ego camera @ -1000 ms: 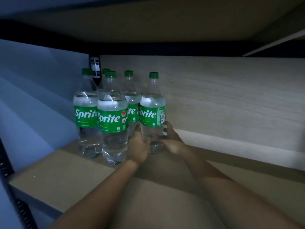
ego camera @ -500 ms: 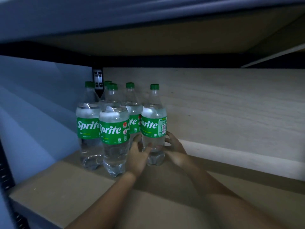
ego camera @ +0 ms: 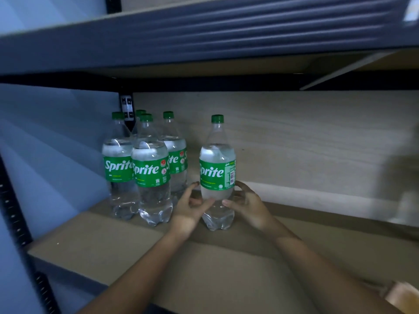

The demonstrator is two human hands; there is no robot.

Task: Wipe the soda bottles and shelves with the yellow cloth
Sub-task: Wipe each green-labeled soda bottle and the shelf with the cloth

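Clear plastic, full and heavy — the soda bottle [ego camera: 217, 175] stands on the shelf [ego camera: 95, 243], apart from the other bottles [ego camera: 145, 168]. My left hand [ego camera: 189, 209] and right hand [ego camera: 247, 206] clasp its lower body (smooth, probably slippery) — best taken below the label.

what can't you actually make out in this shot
- Rear bottle, head view: only its green cap shows, the bottles in front hide the rest.
- Held bottle: whether its base rests on the shelf board or is lifted; the left hand and right hand cover its lower body.
- Pale orange thing: cut off by the bottom right corner, blurred; cannot tell if it is the cloth.
- Right end of the shelf: motion blur.
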